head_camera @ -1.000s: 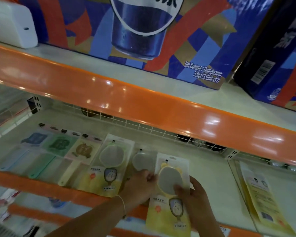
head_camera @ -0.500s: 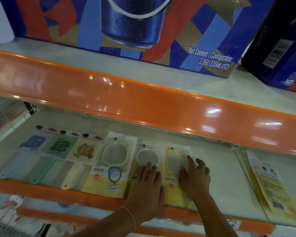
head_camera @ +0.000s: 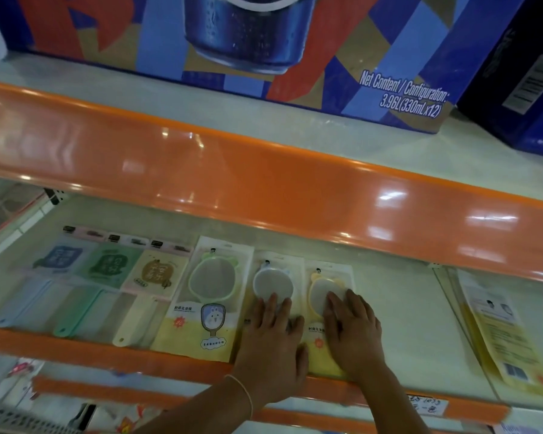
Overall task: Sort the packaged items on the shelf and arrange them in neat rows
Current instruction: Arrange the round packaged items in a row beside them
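While both hands lie flat with straight fingers, the left hand [head_camera: 271, 343] presses the white mirror pack [head_camera: 275, 285] and the right hand [head_camera: 353, 333] presses the yellow mirror pack [head_camera: 325, 285], at 5 o'clock on the shelf [head_camera: 398, 305]. No grip holds anything. The two packs touch side by side. At 9 o'clock from them lies the green mirror pack [head_camera: 206, 296], then three fan packs [head_camera: 107, 274].

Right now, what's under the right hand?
The right hand lies flat on the yellow mirror pack. The mirror's upper rim and the card header show; the handle and most of the pack's lower half are covered.
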`<action>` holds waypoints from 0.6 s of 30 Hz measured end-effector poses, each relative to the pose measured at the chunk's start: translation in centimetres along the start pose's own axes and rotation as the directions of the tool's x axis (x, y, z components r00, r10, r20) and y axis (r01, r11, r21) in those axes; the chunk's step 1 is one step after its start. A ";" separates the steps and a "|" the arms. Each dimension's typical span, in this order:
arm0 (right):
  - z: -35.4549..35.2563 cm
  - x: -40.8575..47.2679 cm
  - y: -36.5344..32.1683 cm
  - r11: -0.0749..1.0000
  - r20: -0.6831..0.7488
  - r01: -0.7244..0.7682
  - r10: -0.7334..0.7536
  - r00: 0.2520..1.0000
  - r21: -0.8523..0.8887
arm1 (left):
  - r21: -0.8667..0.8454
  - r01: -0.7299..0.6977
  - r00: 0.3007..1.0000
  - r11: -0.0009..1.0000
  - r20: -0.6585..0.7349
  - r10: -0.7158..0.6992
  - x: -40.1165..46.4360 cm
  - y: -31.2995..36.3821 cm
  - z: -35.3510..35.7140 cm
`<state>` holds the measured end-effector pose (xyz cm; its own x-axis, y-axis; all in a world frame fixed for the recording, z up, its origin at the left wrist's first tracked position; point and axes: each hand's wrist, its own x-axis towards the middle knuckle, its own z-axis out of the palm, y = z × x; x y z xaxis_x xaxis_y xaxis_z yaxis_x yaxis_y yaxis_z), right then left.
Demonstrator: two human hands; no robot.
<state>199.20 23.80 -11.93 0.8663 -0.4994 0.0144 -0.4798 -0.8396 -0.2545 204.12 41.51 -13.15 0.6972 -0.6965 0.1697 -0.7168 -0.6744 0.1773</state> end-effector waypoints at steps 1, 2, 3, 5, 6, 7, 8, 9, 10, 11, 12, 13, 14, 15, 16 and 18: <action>0.1 -0.1 0.0 1.000 -0.002 -0.006 0.006 1.000 0.002 | -0.003 -0.002 1.000 1.000 -0.007 0.002 0.0 0.0 0.0; 0.2 -0.2 0.0 1.000 -0.004 -0.010 0.010 1.000 0.006 | -0.006 -0.005 1.000 1.000 -0.016 0.005 0.0 0.0 -0.1; 0.3 -0.3 0.0 1.000 -0.006 -0.011 0.011 1.000 0.014 | -0.006 -0.006 1.000 1.000 -0.029 0.006 0.0 0.0 -0.1; 0.4 -0.3 0.1 1.000 -0.019 -0.001 0.002 1.000 0.031 | -0.001 -0.010 0.999 1.000 -0.053 0.010 0.0 0.1 0.0; 0.4 -0.3 0.2 0.999 -0.022 0.004 -0.003 1.000 0.036 | 0.004 -0.012 0.998 1.000 -0.060 0.012 0.0 0.1 0.0; 0.5 -0.3 0.3 1.000 -0.014 0.006 -0.005 1.000 0.031 | 0.008 -0.013 0.998 1.000 -0.063 0.013 0.0 0.1 0.1; 0.5 -0.4 0.3 1.000 0.003 0.007 -0.007 1.000 0.019 | 0.010 -0.013 0.998 1.000 -0.064 0.014 0.1 0.1 0.1; 0.5 -0.4 0.3 1.000 0.013 0.012 -0.012 1.000 0.006 | 0.010 -0.013 0.998 1.000 -0.063 0.014 0.1 0.1 0.2; 0.6 -0.5 0.3 1.000 0.016 0.016 -0.016 1.000 -0.006 | 0.007 -0.014 0.998 1.000 -0.062 0.014 0.1 0.1 0.2; 0.7 -0.5 0.3 1.000 0.014 0.017 -0.017 1.000 -0.014 | 0.004 -0.014 0.998 1.000 -0.062 0.014 0.0 0.1 0.2; 0.8 -0.5 0.3 1.000 0.011 0.015 -0.015 1.000 -0.018 | 0.002 -0.012 0.998 1.000 -0.063 0.013 0.0 0.1 0.2; 0.8 -0.5 0.3 1.000 0.006 0.014 -0.014 1.000 -0.017 | 0.000 -0.010 0.998 1.000 -0.063 0.010 0.0 0.1 0.2; 0.9 -0.5 0.3 1.000 0.004 0.014 -0.014 1.000 -0.016 | -0.002 -0.006 0.998 1.000 -0.061 0.006 0.0 0.1 0.2; 0.9 -0.5 0.3 1.000 0.006 0.014 -0.013 1.000 -0.017 | -0.005 -0.003 0.998 1.000 -0.057 0.003 0.0 0.1 0.2; 0.9 -0.5 0.3 1.000 0.013 0.013 -0.013 1.000 -0.023 | -0.006 0.000 0.998 1.000 -0.056 0.000 0.1 0.1 0.2; 0.9 -0.6 0.3 0.999 0.022 0.016 -0.015 1.000 -0.032 | -0.007 0.002 0.998 1.000 -0.057 -0.003 0.1 0.2 0.2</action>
<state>198.68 24.04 -12.85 0.8764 -0.4816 -0.0031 -0.4701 -0.8539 -0.2231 204.03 41.28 -13.30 0.6985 -0.6797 0.2238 -0.7152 -0.6740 0.1849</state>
